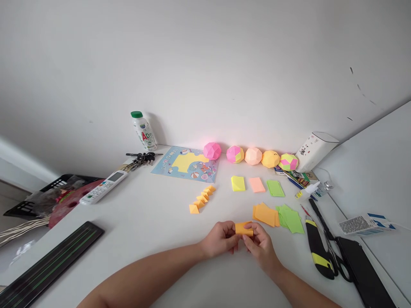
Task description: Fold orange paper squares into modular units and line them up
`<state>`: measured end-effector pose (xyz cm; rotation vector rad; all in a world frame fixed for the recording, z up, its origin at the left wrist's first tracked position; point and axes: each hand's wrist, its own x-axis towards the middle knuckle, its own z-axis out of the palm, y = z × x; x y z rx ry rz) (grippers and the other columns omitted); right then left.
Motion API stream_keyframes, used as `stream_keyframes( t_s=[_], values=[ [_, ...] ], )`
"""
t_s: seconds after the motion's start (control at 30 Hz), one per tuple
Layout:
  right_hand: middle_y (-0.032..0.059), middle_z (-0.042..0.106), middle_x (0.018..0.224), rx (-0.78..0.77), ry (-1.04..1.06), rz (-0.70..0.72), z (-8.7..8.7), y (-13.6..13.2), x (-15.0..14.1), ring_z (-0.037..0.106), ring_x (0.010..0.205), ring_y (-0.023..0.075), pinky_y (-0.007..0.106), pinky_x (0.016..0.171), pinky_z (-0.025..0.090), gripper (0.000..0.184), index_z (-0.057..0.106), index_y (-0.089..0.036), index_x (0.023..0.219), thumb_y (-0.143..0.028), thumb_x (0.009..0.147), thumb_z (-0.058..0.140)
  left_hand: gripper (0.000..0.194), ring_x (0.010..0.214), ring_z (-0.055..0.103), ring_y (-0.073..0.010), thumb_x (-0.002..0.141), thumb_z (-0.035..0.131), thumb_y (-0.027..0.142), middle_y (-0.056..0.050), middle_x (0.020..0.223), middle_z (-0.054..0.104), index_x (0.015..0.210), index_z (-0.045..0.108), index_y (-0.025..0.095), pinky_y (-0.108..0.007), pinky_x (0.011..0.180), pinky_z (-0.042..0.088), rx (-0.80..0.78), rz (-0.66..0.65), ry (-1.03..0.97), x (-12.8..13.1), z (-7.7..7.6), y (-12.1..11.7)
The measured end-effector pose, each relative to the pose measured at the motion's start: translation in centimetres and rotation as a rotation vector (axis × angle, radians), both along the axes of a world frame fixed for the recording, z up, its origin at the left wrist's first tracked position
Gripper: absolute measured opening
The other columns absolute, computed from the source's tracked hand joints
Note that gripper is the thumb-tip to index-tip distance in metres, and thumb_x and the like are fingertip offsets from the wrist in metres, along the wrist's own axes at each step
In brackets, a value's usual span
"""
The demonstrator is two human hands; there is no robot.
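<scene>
Between my two hands is a small orange paper (243, 229), folded into a narrow strip. My left hand (221, 237) pinches its left end, while my right hand (260, 246) grips the right end with thumb and fingers. Left of the hands, a slanting row of folded orange paper pieces (201, 200) lies on the white table (144, 226). Just beyond my right hand are a fanned stack of orange paper sheets (266, 214) and a stack of green paper sheets (291, 219). Farther back sit yellow (238, 183), pink (257, 185) and green paper stacks (275, 188).
Several faceted paper balls (253, 156) line the wall beside a blue booklet (183, 164). A bottle (144, 131), keys (143, 159) and remote control (104, 187) stand or lie left. Rightward are a utility knife (317, 250), scissors (330, 244), black phone (366, 269) and glue bottle (307, 190).
</scene>
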<state>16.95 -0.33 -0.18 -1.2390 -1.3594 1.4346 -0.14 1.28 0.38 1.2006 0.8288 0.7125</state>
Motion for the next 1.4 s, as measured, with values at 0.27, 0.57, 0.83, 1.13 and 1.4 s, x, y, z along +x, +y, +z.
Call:
stream_keyframes(
  t_s=[0.27, 0.57, 0.83, 1.13, 1.4],
  values=[
    [-0.0038, 0.048, 0.064, -0.012, -0.011, 0.003, -0.2, 0.1, 0.0, 0.041, 0.054, 0.0097, 0.022, 0.051, 0.041, 0.025, 0.047, -0.020, 0.092, -0.037, 0.078, 0.060, 0.025, 0.049, 0.052, -0.0097, 0.076, 0.055, 0.040, 0.002, 0.058, 0.056, 0.075, 0.049, 0.015, -0.024, 0.049, 0.042, -0.008, -0.004, 0.001, -0.2, -0.4, 0.1],
    [-0.0041, 0.049, 0.067, -0.011, 0.047, 0.042, 0.1, 0.6, -0.2, 0.042, 0.052, 0.0085, 0.021, 0.049, 0.038, 0.024, 0.047, -0.021, 0.091, -0.035, 0.077, 0.060, 0.028, 0.050, 0.054, -0.0096, 0.076, 0.057, 0.041, 0.000, 0.061, 0.058, 0.080, 0.051, 0.015, -0.023, 0.050, 0.042, -0.037, 0.028, -0.020, -0.5, -0.3, 0.0],
    [-0.0038, 0.050, 0.062, 0.012, 0.059, 0.029, 1.4, 0.5, -1.2, 0.044, 0.049, 0.0096, 0.023, 0.045, 0.037, 0.023, 0.047, -0.021, 0.087, -0.034, 0.074, 0.061, 0.029, 0.054, 0.055, -0.0102, 0.078, 0.057, 0.042, 0.001, 0.066, 0.058, 0.088, 0.048, 0.016, -0.023, 0.051, 0.042, -0.048, 0.076, -0.063, -0.6, 0.0, -0.1],
    [-0.0033, 0.052, 0.063, 0.056, 0.032, 0.017, 0.5, 0.6, -1.1, 0.045, 0.049, 0.0096, 0.022, 0.045, 0.037, 0.019, 0.049, -0.021, 0.089, -0.030, 0.076, 0.059, 0.029, 0.052, 0.056, -0.0109, 0.078, 0.057, 0.042, 0.001, 0.062, 0.057, 0.073, 0.046, 0.016, -0.024, 0.051, 0.045, -0.040, 0.092, 0.005, -0.8, -0.2, 0.1],
    [-0.0043, 0.050, 0.062, 0.086, 0.023, -0.004, 0.5, 0.7, -1.2, 0.043, 0.048, 0.0088, 0.022, 0.047, 0.038, 0.021, 0.050, -0.020, 0.088, -0.032, 0.075, 0.061, 0.030, 0.049, 0.054, -0.0088, 0.075, 0.061, 0.040, 0.003, 0.063, 0.055, 0.075, 0.043, 0.016, -0.023, 0.049, 0.044, -0.043, 0.086, -0.074, -1.0, -0.2, 0.3]
  ],
)
